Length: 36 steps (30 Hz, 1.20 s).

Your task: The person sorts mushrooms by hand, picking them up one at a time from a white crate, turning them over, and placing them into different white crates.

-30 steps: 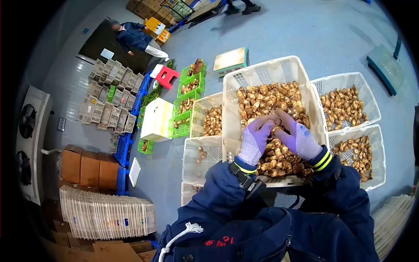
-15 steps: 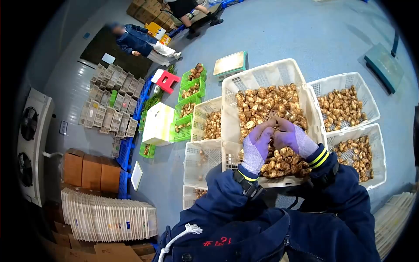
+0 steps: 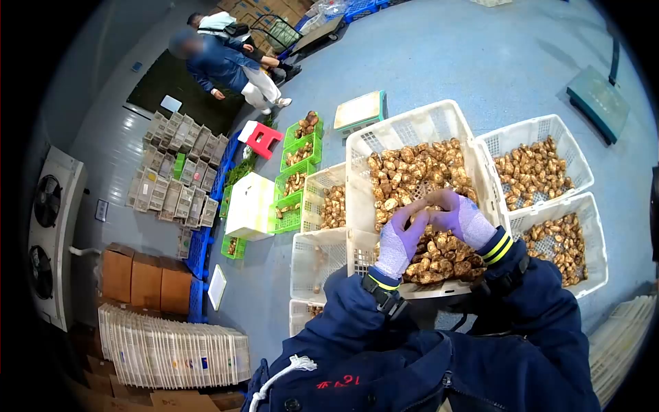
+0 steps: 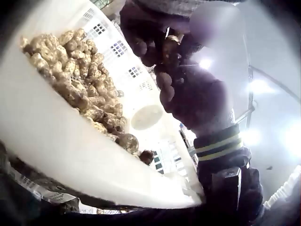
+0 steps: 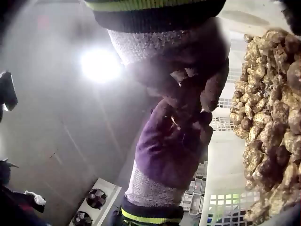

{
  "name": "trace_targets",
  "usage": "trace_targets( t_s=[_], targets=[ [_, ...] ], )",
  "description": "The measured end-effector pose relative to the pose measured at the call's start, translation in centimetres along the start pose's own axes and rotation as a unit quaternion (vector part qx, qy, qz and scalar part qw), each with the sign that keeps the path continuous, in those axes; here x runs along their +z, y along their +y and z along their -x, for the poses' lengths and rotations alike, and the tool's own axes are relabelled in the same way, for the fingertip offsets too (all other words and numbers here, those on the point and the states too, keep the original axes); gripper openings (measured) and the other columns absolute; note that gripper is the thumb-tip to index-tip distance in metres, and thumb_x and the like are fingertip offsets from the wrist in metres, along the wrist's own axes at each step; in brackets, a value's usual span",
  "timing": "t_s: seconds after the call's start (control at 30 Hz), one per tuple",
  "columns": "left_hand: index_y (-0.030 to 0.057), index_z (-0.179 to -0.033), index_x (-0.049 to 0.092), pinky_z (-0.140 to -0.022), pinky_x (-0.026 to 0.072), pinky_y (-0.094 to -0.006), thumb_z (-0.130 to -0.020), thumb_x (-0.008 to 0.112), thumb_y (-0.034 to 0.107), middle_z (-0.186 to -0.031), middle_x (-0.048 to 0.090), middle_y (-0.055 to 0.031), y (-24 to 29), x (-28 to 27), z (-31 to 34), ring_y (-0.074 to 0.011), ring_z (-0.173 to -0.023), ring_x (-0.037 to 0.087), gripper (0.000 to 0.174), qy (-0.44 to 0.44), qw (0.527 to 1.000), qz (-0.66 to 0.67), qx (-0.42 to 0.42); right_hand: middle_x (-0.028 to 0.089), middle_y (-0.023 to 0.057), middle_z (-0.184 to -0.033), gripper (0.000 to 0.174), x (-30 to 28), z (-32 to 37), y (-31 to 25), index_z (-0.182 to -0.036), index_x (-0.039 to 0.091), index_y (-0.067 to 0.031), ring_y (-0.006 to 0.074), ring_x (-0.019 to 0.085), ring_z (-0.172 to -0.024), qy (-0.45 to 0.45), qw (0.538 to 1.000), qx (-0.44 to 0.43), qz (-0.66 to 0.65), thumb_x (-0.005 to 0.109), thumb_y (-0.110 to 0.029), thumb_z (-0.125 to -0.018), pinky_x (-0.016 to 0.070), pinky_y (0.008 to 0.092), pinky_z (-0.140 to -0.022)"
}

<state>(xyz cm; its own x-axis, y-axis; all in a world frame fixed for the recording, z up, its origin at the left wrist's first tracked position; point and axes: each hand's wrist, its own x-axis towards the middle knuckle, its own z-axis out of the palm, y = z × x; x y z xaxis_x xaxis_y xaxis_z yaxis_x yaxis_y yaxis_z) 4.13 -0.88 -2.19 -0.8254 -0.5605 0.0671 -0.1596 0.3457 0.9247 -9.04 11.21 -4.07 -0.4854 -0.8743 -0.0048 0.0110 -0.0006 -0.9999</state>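
Observation:
Both hands wear purple-coated gloves and meet above a large white crate (image 3: 362, 161) heaped with small brown-and-cream mushrooms (image 3: 419, 165). My left hand (image 3: 400, 239) pinches with its thumb and fingers from the left side. Opposite it, my right hand (image 3: 461, 218) has its fingers curled in, fingertips against the left hand's. Between them in the left wrist view is a small brown mushroom (image 4: 171, 50), mostly covered by the gloves. In the right wrist view the right hand (image 5: 188, 70) is nearer, and the left hand (image 5: 164, 146) faces it.
More white crates of mushrooms flank the large one, on the right (image 3: 539, 168) and left (image 3: 334, 206). Green baskets (image 3: 288, 209), a white foam box (image 3: 250, 206) and a red stool (image 3: 263, 141) stand further left. A scale (image 3: 360, 112) lies beyond. Two people are at the back left.
My hands stay together over the crate while their fingers shift around the mushroom. At the back, a walking person has moved left behind the one in a blue jacket.

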Motion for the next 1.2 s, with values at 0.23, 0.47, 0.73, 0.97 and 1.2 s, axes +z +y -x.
trace_targets(
  t_s=[0.23, 0.47, 0.73, 0.97, 1.2],
  targets=[
    [-0.0018, -0.119, 0.064, -0.077, 0.0492, -0.0266, -0.098, 0.057, 0.021, -0.095, 0.067, -0.0051, -0.4, -2.1, 4.2, -0.0103, -0.087, 0.059, 0.032, -0.081, 0.995, -0.002, -0.051, 0.068, 0.0211, -0.092, 0.038, 2.5, 3.4, -0.5, -0.114, 0.062, -0.0025, 0.0375, 0.067, -0.085, 0.027, 0.962, -0.097, 0.254, 0.064, -0.031, -0.090, 0.0527, 0.0430, -0.073],
    [0.0011, -0.114, 0.064, -0.062, 0.0465, -0.0226, -0.100, 0.055, 0.029, -0.085, 0.064, -0.0009, -6.3, -2.8, 6.4, -0.0075, -0.071, 0.057, 0.032, -0.191, 0.958, 0.130, -0.169, 0.069, 0.0211, -0.086, 0.043, 5.6, 6.3, 0.6, -0.116, 0.062, -0.0041, 0.0360, 0.069, -0.080, -0.025, 0.956, 0.055, 0.286, 0.064, -0.038, -0.090, 0.0528, 0.0447, -0.072],
    [-0.0011, -0.125, 0.058, -0.056, 0.0366, -0.0232, -0.097, 0.059, 0.023, -0.077, 0.053, 0.0000, -6.8, -2.6, 5.8, -0.0089, -0.064, 0.047, 0.037, -0.199, 0.929, 0.262, -0.169, 0.067, 0.0102, -0.082, 0.042, 5.1, 5.0, 5.3, -0.122, 0.061, -0.0015, 0.0151, 0.060, -0.063, 0.008, 0.996, 0.072, 0.057, 0.068, -0.028, -0.089, 0.0486, 0.0299, -0.059],
    [0.0007, -0.121, 0.062, -0.053, 0.0409, -0.0238, -0.096, 0.061, 0.024, -0.074, 0.058, -0.0012, -6.9, -3.2, 5.8, -0.0104, -0.058, 0.050, 0.034, -0.181, 0.923, 0.261, -0.217, 0.066, 0.0045, -0.083, 0.040, 4.7, 4.7, 5.6, -0.126, 0.057, -0.0006, 0.0136, 0.058, -0.061, -0.036, 0.965, 0.162, -0.202, 0.067, -0.016, -0.091, 0.0462, 0.0271, -0.054],
    [0.0047, -0.122, 0.063, -0.047, 0.0398, -0.0239, -0.097, 0.061, 0.022, -0.072, 0.061, -0.0053, -7.7, -3.3, 5.5, -0.0105, -0.053, 0.051, 0.031, -0.186, 0.904, 0.316, -0.222, 0.068, 0.0038, -0.090, 0.044, 4.6, 4.9, 5.2, -0.128, 0.056, -0.0015, 0.0120, 0.063, -0.068, -0.037, 0.971, 0.143, -0.186, 0.070, -0.018, -0.090, 0.0496, 0.0254, -0.057]
  ],
)
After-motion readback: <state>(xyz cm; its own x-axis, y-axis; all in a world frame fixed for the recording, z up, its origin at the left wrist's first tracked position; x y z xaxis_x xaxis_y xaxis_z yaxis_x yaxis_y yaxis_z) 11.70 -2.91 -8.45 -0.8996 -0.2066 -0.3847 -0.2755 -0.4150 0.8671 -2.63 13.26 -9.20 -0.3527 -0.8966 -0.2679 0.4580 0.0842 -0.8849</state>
